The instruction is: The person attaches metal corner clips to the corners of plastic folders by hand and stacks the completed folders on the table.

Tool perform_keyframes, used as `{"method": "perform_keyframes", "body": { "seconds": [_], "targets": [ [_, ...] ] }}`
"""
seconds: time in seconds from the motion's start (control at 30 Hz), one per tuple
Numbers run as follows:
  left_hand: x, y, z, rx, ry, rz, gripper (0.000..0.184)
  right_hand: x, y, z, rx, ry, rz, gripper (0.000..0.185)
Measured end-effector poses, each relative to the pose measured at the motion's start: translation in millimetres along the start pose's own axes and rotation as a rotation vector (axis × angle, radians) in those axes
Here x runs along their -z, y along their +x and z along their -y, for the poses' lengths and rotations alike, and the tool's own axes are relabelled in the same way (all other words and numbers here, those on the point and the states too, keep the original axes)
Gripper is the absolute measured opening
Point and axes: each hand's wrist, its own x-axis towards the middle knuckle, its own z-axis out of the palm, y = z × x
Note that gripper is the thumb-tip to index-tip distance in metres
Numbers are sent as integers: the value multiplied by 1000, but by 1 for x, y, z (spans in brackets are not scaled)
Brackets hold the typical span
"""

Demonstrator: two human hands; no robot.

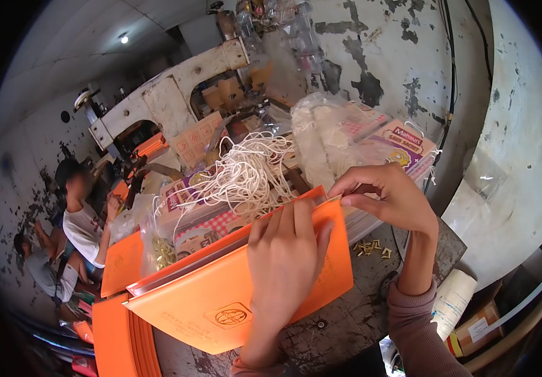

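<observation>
My left hand (pixel 287 257) is closed over the upper edge of an orange folder (pixel 202 308) with a printed round emblem, its fingers lying across the front cover. The folder stands tilted on its edge, slightly spread. At its upper right corner my right hand (pixel 387 195) pinches with thumb and forefinger, where a small brass-coloured corner piece (pixel 334 198) partly shows; the fingertips hide the rest. On the dark worktable (pixel 359 308), several loose brass corner pieces (pixel 371 247) lie below my right hand. A clear bag (pixel 160 251) with more brass pieces is behind the folder.
White strings (pixel 252 176) are heaped on printed packs (pixel 403 141) behind the folder. More orange folders (pixel 123 336) are stacked at the left. A large metal machine frame (pixel 164 94) stands at the back. Two people (pixel 85 220) sit at the far left.
</observation>
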Motion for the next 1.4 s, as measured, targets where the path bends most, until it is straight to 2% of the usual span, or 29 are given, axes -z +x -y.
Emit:
{"method": "perform_keyframes", "body": {
  "seconds": [0.03, 0.1, 0.2, 0.3, 0.47, 0.57, 0.93, 1.03, 1.2, 1.4],
  "targets": [
    [0, 3, -3, -7, 1, 7, 28, 1, -1, -1, 10, 15, 20, 18],
    [-2, 9, -8, 117, -56, 58, 25, 3, -2, -5, 37, 22, 18, 19],
    [-6, 11, -11, 149, -7, -20, 22, 5, 1, -6, 71, 4, 31, 21],
    [-3, 16, -9, 196, -65, 29, 21, 2, 2, -7, 73, -12, 34, 22],
    [-7, 15, 2, 175, -98, 46, 19, -2, 6, -4, 82, -112, 22, 22],
    [-7, 14, 2, 169, -117, 46, 18, -4, 5, -8, 86, 11, -4, 21],
    [-4, 15, 0, 213, -254, 46, 17, -7, -6, 9, 68, -205, -81, 18],
    [-7, 14, 0, 184, -281, -6, 16, -6, -4, 4, 103, -168, -51, 19],
    [-5, 14, -1, 277, -260, 39, 16, -9, 3, -17, 121, -9, -6, 20],
    [-10, 13, 6, 197, -198, 42, 20, 0, 3, -8, 74, 31, 57, 21]
  ]
}}
